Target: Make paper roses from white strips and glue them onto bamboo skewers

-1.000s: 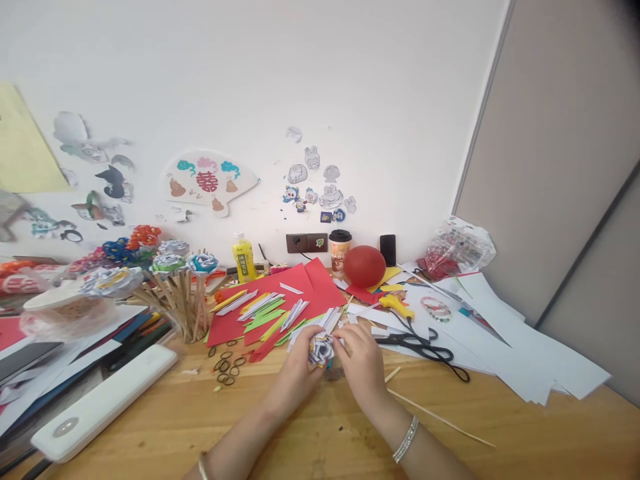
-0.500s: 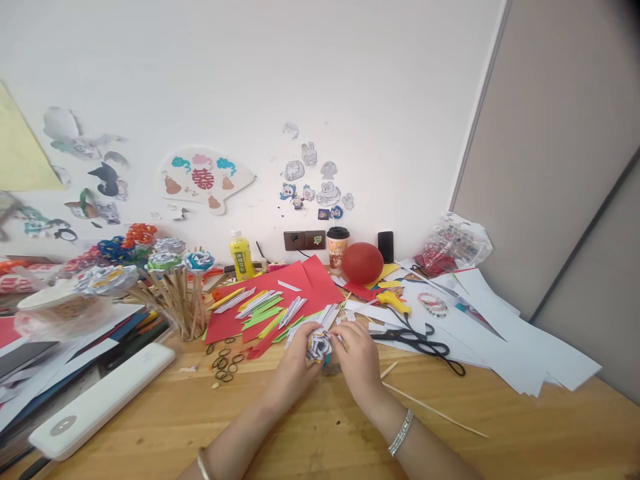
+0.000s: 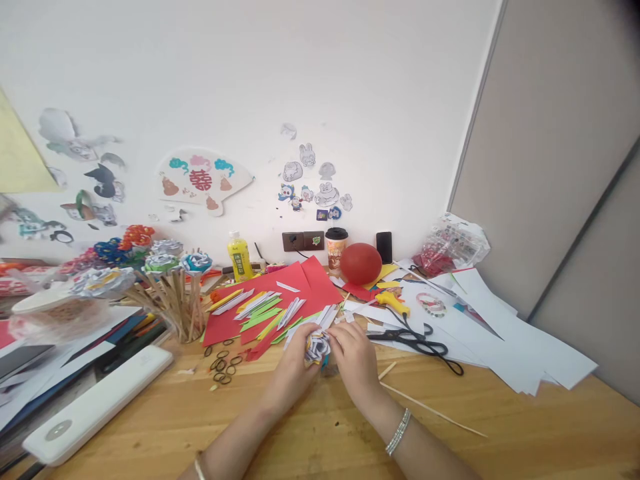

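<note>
Between my two hands is a paper flower (image 3: pixel 318 347) of white folded strips with bits of yellow and blue. My left hand (image 3: pixel 295 360) is closed around its left side. At its right edge, the fingers of my right hand (image 3: pixel 353 353) pinch the folded paper. Part of the flower is hidden by my fingers. Just beyond lie folded paper strips (image 3: pixel 263 313) in white, green and yellow, spread over red paper sheets (image 3: pixel 280 283).
Several rubber bands (image 3: pixel 220 363) lie to the left. A yellow glue gun (image 3: pixel 393 302), black scissors (image 3: pixel 417 341) and thin sticks (image 3: pixel 433 409) are to the right. A red balloon (image 3: pixel 361 264) rests near a lidded cup (image 3: pixel 337 248). Finished paper flowers (image 3: pixel 196 261) stand at left.
The view has shifted slightly. Both hands stay on the paper flower, with only a small movement of the fingers at its right edge.
</note>
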The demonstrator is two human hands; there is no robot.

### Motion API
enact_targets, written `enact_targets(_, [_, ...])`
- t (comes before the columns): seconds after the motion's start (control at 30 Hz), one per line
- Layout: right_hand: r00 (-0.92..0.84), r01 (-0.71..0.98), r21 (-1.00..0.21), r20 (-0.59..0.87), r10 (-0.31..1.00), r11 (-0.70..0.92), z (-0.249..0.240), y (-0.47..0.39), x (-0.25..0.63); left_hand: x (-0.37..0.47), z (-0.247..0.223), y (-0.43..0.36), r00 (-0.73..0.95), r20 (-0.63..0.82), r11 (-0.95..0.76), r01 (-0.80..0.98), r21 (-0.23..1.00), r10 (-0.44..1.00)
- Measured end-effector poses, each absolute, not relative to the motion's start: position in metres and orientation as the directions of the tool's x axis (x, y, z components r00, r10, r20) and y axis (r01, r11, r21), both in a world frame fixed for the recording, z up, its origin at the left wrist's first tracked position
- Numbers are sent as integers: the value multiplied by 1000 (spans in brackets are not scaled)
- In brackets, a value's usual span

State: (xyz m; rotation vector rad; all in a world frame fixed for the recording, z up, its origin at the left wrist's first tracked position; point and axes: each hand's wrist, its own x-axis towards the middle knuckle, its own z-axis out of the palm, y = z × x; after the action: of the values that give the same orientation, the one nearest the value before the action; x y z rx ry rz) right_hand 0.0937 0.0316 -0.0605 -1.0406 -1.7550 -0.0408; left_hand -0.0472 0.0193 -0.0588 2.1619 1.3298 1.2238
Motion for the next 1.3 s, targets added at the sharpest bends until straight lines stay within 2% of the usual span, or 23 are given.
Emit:
enact_targets(0.37, [-21, 657, -455, 787, 617, 602, -59, 32, 96, -48, -59, 19, 194, 502, -515, 560, 649, 843])
enact_targets(0.8, [-103, 650, -393, 802, 588, 650, -63, 33, 93, -47, -55, 18, 214, 508, -534, 546, 646, 834])
enact_targets(1.03, [-136, 519, -510, 743, 655, 686, -53, 32, 100, -46, -56, 18, 167, 508, -511, 533, 675, 845])
enact_targets(1.17, [-250, 383, -585, 680, 690, 715, -43, 36, 111, -48, -51, 17, 249, 488, -543, 494, 679, 837])
enact_targets(1.3, [-299, 321, -657, 613, 731, 682, -42, 42, 120, -49, -44, 14, 318, 467, -565, 458, 686, 825])
